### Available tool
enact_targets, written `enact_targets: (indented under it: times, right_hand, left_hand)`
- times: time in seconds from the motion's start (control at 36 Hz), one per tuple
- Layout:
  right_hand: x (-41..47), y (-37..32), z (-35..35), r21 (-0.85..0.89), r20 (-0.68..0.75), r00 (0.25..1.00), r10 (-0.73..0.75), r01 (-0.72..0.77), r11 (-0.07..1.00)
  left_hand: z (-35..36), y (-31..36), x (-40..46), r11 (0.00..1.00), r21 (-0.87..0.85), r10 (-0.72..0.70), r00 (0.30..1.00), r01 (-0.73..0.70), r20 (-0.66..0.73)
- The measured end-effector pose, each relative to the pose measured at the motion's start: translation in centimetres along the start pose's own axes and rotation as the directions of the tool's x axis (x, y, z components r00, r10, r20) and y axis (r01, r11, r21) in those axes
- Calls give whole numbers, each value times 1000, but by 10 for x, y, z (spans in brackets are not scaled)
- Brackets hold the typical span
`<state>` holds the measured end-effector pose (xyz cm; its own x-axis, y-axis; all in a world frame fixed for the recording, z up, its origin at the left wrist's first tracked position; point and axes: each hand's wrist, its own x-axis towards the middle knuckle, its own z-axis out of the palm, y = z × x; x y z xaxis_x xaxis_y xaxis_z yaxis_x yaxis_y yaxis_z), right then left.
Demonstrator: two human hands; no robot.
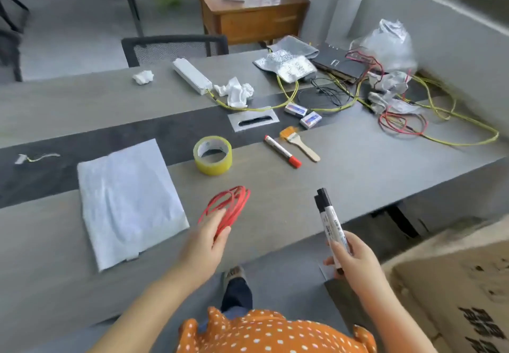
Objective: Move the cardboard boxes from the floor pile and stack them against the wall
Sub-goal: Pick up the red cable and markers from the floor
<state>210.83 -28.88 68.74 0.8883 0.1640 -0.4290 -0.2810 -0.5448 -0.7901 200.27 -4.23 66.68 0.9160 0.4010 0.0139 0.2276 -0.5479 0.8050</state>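
cardboard box point(451, 292), tan with black print, low at right beside the grey bench point(344, 187). left hand point(205, 245) over bench edge, fingers curled, gripping coiled red wire point(231, 204). right hand point(355, 261), fingers wrapped round two white black-capped markers point(329, 220) pointing up.
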Motion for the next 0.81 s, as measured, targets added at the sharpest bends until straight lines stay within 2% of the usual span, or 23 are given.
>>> enact_targets:
  times: [0.08, 0.17, 0.25, 0.31, 0.39, 0.47, 0.58, 0.67, 0.69, 0.78, 0.81]
  right_hand:
    - [41, -23, 14, -86, -2, 1000, -28, 27, 996]
    - [80, -43, 33, -249, 17, 998, -54, 56, 967]
    - [117, -53, 49, -450, 38, 996, -81, 90, 889]
    - [135, -58, 57, -561, 90, 990, -112, 143, 816]
    - [157, -67, 69, -675, 178, 968, -178, 252, 693]
    - [179, -73, 81, -766, 230, 957, -177, 290, 574]
    - [198, -72, 95, -860, 244, 947, -208, 311, 404]
    - [207, -64, 101, -906, 261, 953, -153, 297, 303]
    - [208, -61, 102, -910, 263, 954, -146, 296, 290]
    - [215, -49, 103, -875, 255, 898, -360, 372, 309]
    - [217, -48, 102, -873, 259, 892, -369, 380, 305]
  left_hand:
    - [4, -18, 47, 959, 205, 196, 980, -197, 26]
    - [7, -45, 82, 849, 384, 355, 930, -363, 94]
    - [9, -62, 102, 726, 524, 397, 894, -446, 210]
    - [12, -72, 107, 691, 545, 385, 879, -476, 280]
    - [15, -88, 108, 654, 593, 321, 883, -469, 343]
    - [20, -101, 105, 630, 654, 215, 903, -419, 371]
    - [31, -104, 103, 665, 677, 137, 943, -315, 304]
    - [37, -100, 105, 722, 654, 100, 970, -224, 221]
    - [39, -99, 106, 735, 651, 84, 978, -191, 193]
    - [46, -95, 107, 735, 663, 56, 986, -146, 154]
    - [46, -91, 109, 731, 669, 38, 988, -130, 151]
